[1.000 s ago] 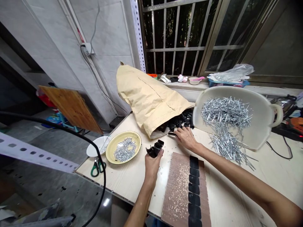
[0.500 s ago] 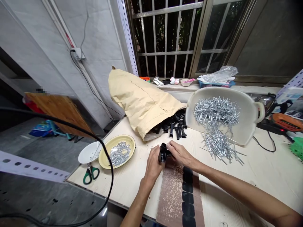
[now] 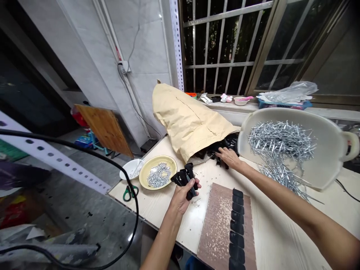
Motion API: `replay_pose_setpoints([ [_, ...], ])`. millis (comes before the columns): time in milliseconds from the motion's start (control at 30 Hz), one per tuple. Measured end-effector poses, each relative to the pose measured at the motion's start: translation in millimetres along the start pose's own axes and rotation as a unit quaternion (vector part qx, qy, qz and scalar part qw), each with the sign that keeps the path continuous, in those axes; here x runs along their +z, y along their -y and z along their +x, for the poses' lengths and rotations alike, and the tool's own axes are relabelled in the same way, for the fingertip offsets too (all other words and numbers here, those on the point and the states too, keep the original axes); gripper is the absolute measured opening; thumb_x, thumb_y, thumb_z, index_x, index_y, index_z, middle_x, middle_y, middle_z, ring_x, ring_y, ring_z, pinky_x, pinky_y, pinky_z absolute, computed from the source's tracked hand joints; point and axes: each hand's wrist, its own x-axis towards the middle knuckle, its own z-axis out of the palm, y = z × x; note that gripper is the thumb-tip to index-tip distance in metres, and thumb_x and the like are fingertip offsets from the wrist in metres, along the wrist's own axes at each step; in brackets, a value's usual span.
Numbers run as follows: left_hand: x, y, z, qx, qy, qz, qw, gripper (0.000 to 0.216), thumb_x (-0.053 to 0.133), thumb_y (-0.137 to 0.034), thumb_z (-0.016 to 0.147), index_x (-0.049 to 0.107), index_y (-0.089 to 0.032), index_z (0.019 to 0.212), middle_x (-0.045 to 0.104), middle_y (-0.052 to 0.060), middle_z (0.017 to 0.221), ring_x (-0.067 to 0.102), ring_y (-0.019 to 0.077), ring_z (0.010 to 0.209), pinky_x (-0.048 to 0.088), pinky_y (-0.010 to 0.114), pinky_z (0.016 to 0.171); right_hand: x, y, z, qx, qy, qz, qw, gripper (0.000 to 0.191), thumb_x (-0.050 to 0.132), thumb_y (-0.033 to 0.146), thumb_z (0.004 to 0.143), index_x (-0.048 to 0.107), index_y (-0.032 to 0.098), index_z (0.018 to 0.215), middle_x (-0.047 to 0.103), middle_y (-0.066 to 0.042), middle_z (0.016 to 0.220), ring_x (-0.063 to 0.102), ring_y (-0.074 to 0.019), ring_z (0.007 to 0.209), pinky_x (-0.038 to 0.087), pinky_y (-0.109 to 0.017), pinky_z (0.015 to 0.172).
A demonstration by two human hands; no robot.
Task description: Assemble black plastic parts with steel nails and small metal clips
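Note:
My left hand (image 3: 184,193) is closed around a bundle of several black plastic parts (image 3: 184,178), held above the table by the yellow dish. At the mouth of the brown paper sack (image 3: 197,123), my right hand (image 3: 230,159) has its fingers bent on the loose black plastic parts (image 3: 218,161) that spill out there. Its fingertips are partly hidden among them. Nearer me lies a brown board (image 3: 215,225), with a row of black rounded-square pieces (image 3: 237,228) along its right side.
A yellow dish (image 3: 144,179) of small metal pieces, a white dish (image 3: 128,167) and green-handled scissors (image 3: 131,193) stand at the left. A large pale basin (image 3: 323,172) of metal pins (image 3: 284,140) lies tipped at right. A black cable (image 3: 136,221) loops across the left foreground.
My hands have parted: the right has moved up to the sack's mouth, while the left keeps the black parts and turns, showing the bundle. The row on the board is more exposed. The view has shifted left.

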Motion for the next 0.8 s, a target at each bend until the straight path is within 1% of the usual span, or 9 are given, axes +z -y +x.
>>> replay_pose_setpoints([
  [167, -5, 6, 1, 0.038, -0.062, -0.005, 0.997, 0.038, 0.079, -0.026, 0.060, 0.063, -0.012, 0.091, 0.064, 0.007, 0.081, 0.060, 0.0145, 0.068, 0.047, 0.021, 0.048, -12, 13, -17, -0.038, -0.040, 0.016, 0.998, 0.022, 0.044, 0.020, 0.091, 0.062, 0.015, 0.103, 0.055, -0.013, 0.107, 0.048, -0.0255, 0.099, 0.037, -0.037, 0.082],
  [233, -4, 12, 4, 0.056, -0.097, 0.005, 0.994, 0.038, 0.080, -0.028, 0.057, 0.064, -0.010, 0.087, 0.064, 0.007, 0.081, 0.060, 0.0149, 0.068, 0.047, 0.022, 0.049, -22, 33, -34, -0.045, -0.089, 0.110, 0.989, 0.027, 0.041, 0.026, 0.093, 0.057, 0.014, 0.110, 0.056, -0.012, 0.104, 0.051, -0.0227, 0.094, 0.040, -0.035, 0.080],
  [267, -2, 15, 6, 0.065, -0.113, 0.011, 0.991, 0.038, 0.081, -0.029, 0.057, 0.065, -0.010, 0.085, 0.065, 0.008, 0.081, 0.060, 0.0151, 0.068, 0.047, 0.022, 0.049, -27, 47, -43, -0.052, -0.115, 0.184, 0.975, 0.029, 0.040, 0.030, 0.093, 0.055, 0.014, 0.112, 0.056, -0.011, 0.101, 0.053, -0.0208, 0.089, 0.042, -0.033, 0.076],
  [333, 4, 21, 7, 0.081, -0.126, 0.016, 0.989, 0.039, 0.080, -0.032, 0.057, 0.065, -0.010, 0.086, 0.065, 0.008, 0.081, 0.061, 0.0155, 0.068, 0.047, 0.022, 0.050, -35, 77, -62, -0.079, -0.117, 0.313, 0.939, 0.026, 0.041, 0.033, 0.093, 0.055, 0.016, 0.108, 0.057, -0.008, 0.091, 0.054, -0.0181, 0.076, 0.045, -0.030, 0.066],
  [400, 12, 25, 3, 0.112, -0.106, 0.010, 0.988, 0.040, 0.076, -0.035, 0.062, 0.065, -0.012, 0.092, 0.066, 0.008, 0.084, 0.062, 0.0161, 0.072, 0.048, 0.024, 0.056, -41, 105, -77, -0.096, -0.115, 0.376, 0.915, 0.017, 0.044, 0.030, 0.091, 0.055, 0.018, 0.096, 0.055, -0.004, 0.082, 0.052, -0.0166, 0.069, 0.044, -0.029, 0.061],
  [467, 19, 25, -6, 0.153, -0.068, 0.017, 0.986, 0.038, 0.073, -0.035, 0.067, 0.064, -0.014, 0.097, 0.068, 0.007, 0.091, 0.063, 0.0171, 0.083, 0.049, 0.027, 0.070, -44, 124, -88, -0.096, -0.129, 0.406, 0.900, 0.008, 0.046, 0.023, 0.089, 0.051, 0.019, 0.084, 0.051, -0.002, 0.076, 0.049, -0.0156, 0.066, 0.042, -0.028, 0.059],
  [567, 22, 17, -21, 0.188, -0.040, 0.088, 0.977, 0.034, 0.076, -0.031, 0.063, 0.067, -0.016, 0.092, 0.069, 0.006, 0.095, 0.062, 0.0184, 0.092, 0.045, 0.031, 0.087, -48, 139, -100, -0.119, -0.154, 0.432, 0.880, 0.009, 0.044, 0.012, 0.085, 0.047, 0.019, 0.081, 0.048, -0.004, 0.083, 0.049, -0.0157, 0.073, 0.043, -0.028, 0.063],
  [700, 16, 4, -36, 0.217, -0.056, 0.208, 0.952, 0.036, 0.079, -0.027, 0.056, 0.066, -0.019, 0.089, 0.070, 0.005, 0.095, 0.062, 0.0204, 0.093, 0.044, 0.034, 0.089, -56, 148, -116, -0.192, -0.160, 0.441, 0.862, 0.039, 0.039, 0.000, 0.077, 0.046, 0.019, 0.111, 0.043, -0.009, 0.107, 0.047, -0.0193, 0.097, 0.045, -0.034, 0.083],
  [800, 12, 2, -40, 0.268, -0.070, 0.257, 0.926, 0.035, 0.075, -0.027, 0.062, 0.064, -0.019, 0.094, 0.069, 0.005, 0.095, 0.063, 0.0201, 0.091, 0.046, 0.033, 0.085, -61, 159, -127, -0.188, -0.160, 0.437, 0.865, 0.057, 0.040, -0.002, 0.073, 0.036, 0.019, 0.127, 0.039, -0.010, 0.111, 0.042, -0.0212, 0.106, 0.041, -0.038, 0.092],
])
